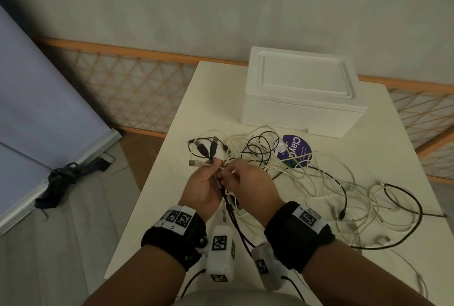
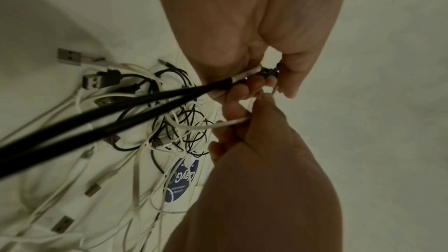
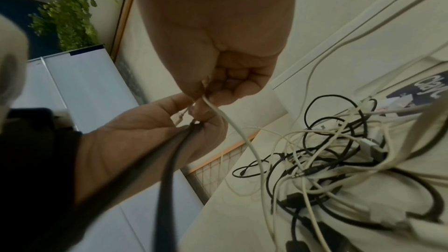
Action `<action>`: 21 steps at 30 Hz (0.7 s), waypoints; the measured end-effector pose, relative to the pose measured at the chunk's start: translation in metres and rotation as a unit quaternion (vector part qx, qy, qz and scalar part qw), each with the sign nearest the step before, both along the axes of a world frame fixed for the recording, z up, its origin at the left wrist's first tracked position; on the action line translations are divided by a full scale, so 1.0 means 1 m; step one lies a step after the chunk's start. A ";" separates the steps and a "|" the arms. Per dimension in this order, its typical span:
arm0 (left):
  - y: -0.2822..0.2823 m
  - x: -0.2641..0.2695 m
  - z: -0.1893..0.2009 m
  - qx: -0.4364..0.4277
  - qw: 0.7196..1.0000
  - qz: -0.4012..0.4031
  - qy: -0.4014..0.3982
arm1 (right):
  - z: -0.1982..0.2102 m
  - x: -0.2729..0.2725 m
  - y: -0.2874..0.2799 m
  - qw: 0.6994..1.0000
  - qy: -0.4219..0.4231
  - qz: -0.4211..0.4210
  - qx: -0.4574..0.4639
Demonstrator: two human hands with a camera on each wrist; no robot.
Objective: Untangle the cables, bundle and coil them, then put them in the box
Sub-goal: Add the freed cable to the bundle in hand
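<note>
The left hand (image 1: 204, 189) is closing its grip round a gathered handful of cables (image 1: 222, 189), black and white strands together, with the plug ends fanning out above the knuckles toward the upper left of the head view; in the left wrist view the thick black leads are running out of the fist toward the lower left of the frame. Just beside it, knuckles almost touching, the right hand (image 1: 248, 182) is pinching a single thin white cable (image 3: 232, 122) between thumb and curled fingers, and that strand is trailing down into the tangle (image 1: 307, 182) spread across the middle and right of the bench (image 1: 393, 114). By my judgement the step in hand is feeding one more strand into the bundle, so the work calls for drawing the white cable slowly through the pinch, watching where it is crossing the black loops, and lifting it over them rather than tugging, since a hard pull is likely to be tightening knots and dragging the whole heap toward the near edge. Keeping the left fist firm and the plug ends level should make the later coiling easier. The box (image 1: 299, 92), white foam with its lid on, is standing at the far side of the bench in the upper centre of the frame, just behind a round purple sticker (image 1: 297, 149) that the cables are partly covering; it will need opening before anything goes in.
</note>
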State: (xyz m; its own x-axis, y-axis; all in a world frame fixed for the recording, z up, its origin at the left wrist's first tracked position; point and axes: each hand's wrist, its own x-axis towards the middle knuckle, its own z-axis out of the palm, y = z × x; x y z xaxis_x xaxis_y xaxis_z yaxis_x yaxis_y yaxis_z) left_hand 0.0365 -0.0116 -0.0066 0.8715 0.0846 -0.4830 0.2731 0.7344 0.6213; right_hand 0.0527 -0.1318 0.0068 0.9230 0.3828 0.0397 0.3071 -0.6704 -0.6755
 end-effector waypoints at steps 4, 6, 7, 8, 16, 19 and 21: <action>-0.006 -0.006 -0.004 0.022 0.999 -0.024 -0.022 | -0.002 0.001 -0.002 0.999 -0.011 -0.031 0.011; -0.007 -0.005 -0.004 0.032 0.999 -0.026 -0.031 | -0.001 0.002 -0.002 1.000 -0.006 -0.030 -0.008; -0.008 -0.005 -0.003 0.035 0.999 -0.027 -0.031 | 0.000 0.002 -0.001 0.999 0.002 -0.024 -0.022; -0.008 -0.004 -0.002 0.033 0.999 -0.028 -0.028 | 0.001 0.001 0.000 0.999 0.010 -0.014 -0.034; 0.026 0.008 -0.011 -0.008 0.988 0.143 0.061 | 0.009 0.002 -0.007 0.974 0.053 0.131 -0.179; 0.076 0.013 -0.007 -0.028 0.972 0.217 0.080 | 0.004 0.007 -0.027 0.957 0.070 0.159 -0.234; 0.105 0.013 -0.004 0.012 0.969 0.230 0.085 | 0.000 0.012 -0.042 0.946 0.119 0.155 -0.259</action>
State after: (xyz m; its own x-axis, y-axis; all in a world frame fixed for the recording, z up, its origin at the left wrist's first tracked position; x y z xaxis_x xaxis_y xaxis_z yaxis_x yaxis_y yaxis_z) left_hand 0.0494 0.0938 -0.0109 0.6466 0.4586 -0.6096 0.0205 0.7884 0.6148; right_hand 0.0644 -0.1739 0.0066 0.7220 0.5480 -0.4225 0.4238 -0.8329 -0.3559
